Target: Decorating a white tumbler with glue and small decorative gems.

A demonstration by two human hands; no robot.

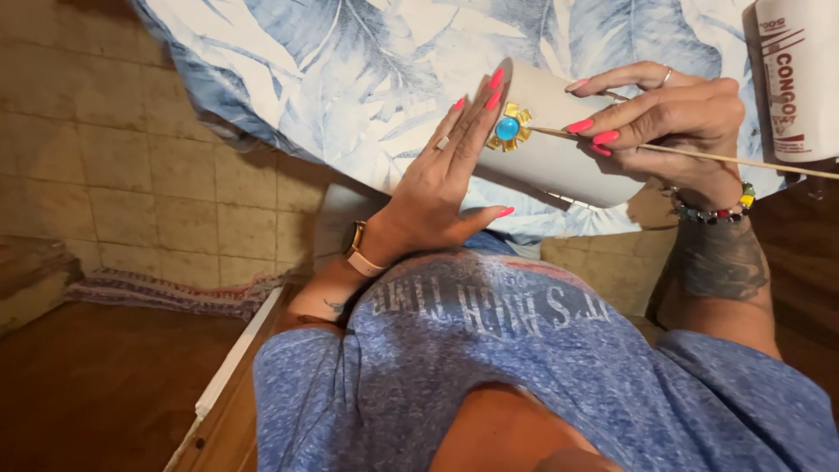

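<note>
The left hand (pixel 441 188) is steadying a white cylinder (pixel 559 144) lying on the leaf-print desk (pixel 350 79), fingers flat against it. The right hand (pixel 673 118) is pinching a thin wooden stick (pixel 725 157), nudging a gold-and-turquoise ornament (pixel 508 128) on the cylinder's near face; pressing it squarely seems called for next.

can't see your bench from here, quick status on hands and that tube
Left hand steadies white tube, fingers by gold-and-blue ornament. Right hand pinches thin wooden stick, tip at ornament. Nothing in the way.

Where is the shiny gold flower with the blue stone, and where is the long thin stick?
gold ornament with blue stone (pixel 508 128), head view, on the blue stone in its middle.
thin wooden stick (pixel 725 157), head view, on the bare shaft past the right hand (pixel 673 118).
</note>
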